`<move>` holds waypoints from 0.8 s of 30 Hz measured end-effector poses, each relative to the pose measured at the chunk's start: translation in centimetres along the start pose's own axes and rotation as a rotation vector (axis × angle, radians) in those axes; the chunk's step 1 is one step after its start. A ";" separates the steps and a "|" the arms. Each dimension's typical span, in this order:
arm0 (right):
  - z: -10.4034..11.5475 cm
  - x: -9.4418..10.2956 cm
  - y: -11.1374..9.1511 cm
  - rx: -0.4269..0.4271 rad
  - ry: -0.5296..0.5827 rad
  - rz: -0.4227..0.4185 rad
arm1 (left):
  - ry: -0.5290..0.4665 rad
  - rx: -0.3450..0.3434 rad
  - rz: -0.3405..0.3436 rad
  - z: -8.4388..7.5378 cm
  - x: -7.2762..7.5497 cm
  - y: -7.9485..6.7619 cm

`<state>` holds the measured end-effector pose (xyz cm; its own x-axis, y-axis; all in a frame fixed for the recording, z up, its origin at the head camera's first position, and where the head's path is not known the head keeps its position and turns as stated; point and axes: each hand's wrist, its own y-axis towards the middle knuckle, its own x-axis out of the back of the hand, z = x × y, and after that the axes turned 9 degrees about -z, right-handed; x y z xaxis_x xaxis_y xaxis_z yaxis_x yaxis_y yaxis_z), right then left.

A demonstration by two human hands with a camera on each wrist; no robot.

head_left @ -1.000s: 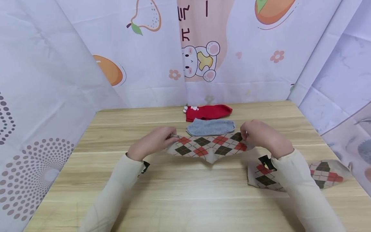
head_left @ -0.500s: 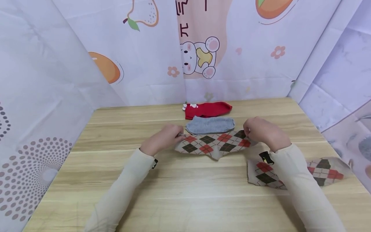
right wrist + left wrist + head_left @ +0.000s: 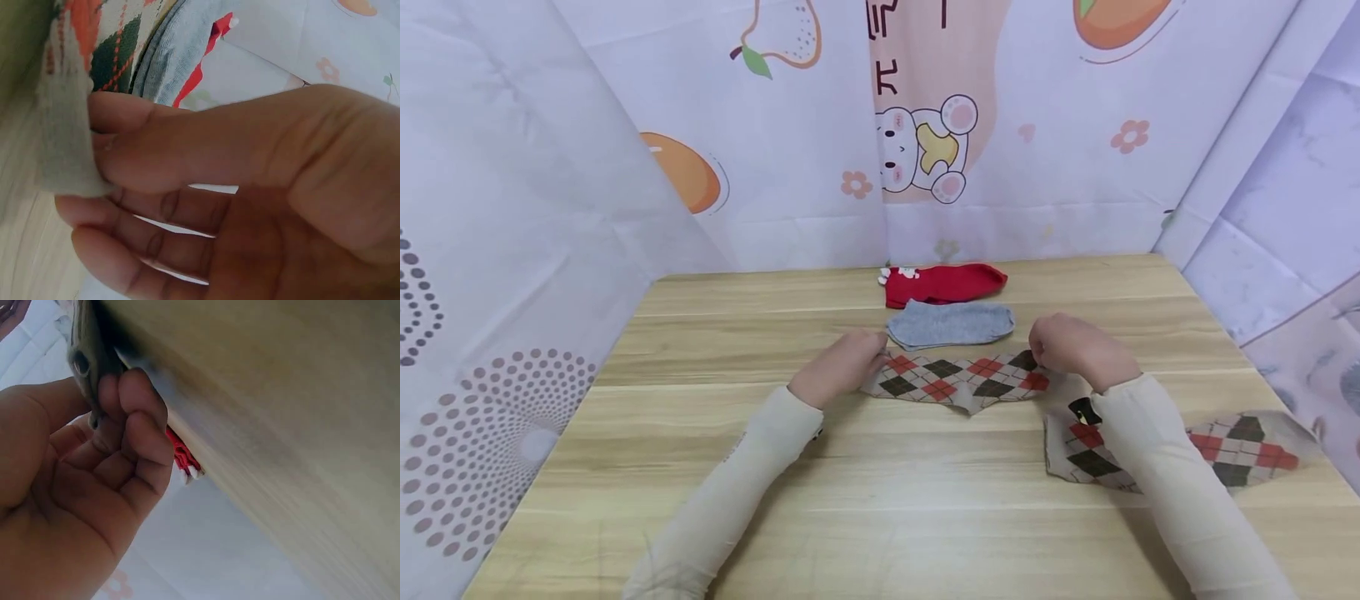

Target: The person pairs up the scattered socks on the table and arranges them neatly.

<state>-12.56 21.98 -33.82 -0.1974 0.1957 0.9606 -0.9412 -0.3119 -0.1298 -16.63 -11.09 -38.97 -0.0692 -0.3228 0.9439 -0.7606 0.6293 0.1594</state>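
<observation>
An argyle sock [image 3: 958, 379] in beige, orange-red and dark green stretches sideways between my two hands, close over the table, with its heel pointing toward me. My left hand [image 3: 844, 367] pinches its left end; in the left wrist view the fingertips [image 3: 142, 400] press against the folded fabric. The right hand [image 3: 1081, 350] grips the other end, and the right wrist view has its beige edge [image 3: 69, 137] between thumb and fingers. Directly behind lies a grey sock [image 3: 951, 323], with a red sock [image 3: 951, 283] beyond it.
A second argyle sock [image 3: 1243, 450] lies at the right, partly hidden beneath my right forearm. The wooden table [image 3: 925, 517] ends at a printed white curtain [image 3: 775, 167] at the back, and more sheeting hangs on both sides.
My left hand has moved rightward with its end of the argyle sock, which now lies lower and flatter, a little nearer my right hand. The right hand has barely moved.
</observation>
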 end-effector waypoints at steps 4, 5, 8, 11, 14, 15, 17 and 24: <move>-0.2 0.1 -0.2 -0.015 0.005 0.014 | 0.071 0.009 -0.038 -0.2 -0.1 -0.1; -0.2 0.3 -0.3 -0.022 0.008 0.016 | 0.094 0.015 -0.041 -0.3 0.0 -0.2; 0.2 0.8 -0.6 -0.018 0.005 -0.021 | 0.160 0.040 -0.039 -0.8 0.3 -0.4; 0.8 1.6 -1.0 -0.004 0.009 -0.076 | 0.192 0.025 -0.053 -1.5 0.9 -0.6; 1.5 2.2 -1.6 0.005 0.026 -0.092 | 0.191 -0.017 -0.061 -2.4 1.4 -0.9; 1.7 2.3 -1.7 0.008 0.032 -0.089 | 0.194 -0.037 -0.060 -2.7 1.5 -1.0; 2.2 2.5 -2.0 0.017 0.033 -0.083 | 0.194 -0.063 -0.052 -3.4 1.7 -1.2; 3.2 2.5 -3.2 0.060 0.025 -0.112 | 0.132 -0.123 -0.045 -5.7 2.2 -1.6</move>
<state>-9.21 20.53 -30.18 -0.0996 0.2551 0.9618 -0.9399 -0.3413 -0.0068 -11.91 -8.81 -35.55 0.0544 -0.2620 0.9635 -0.6757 0.7008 0.2287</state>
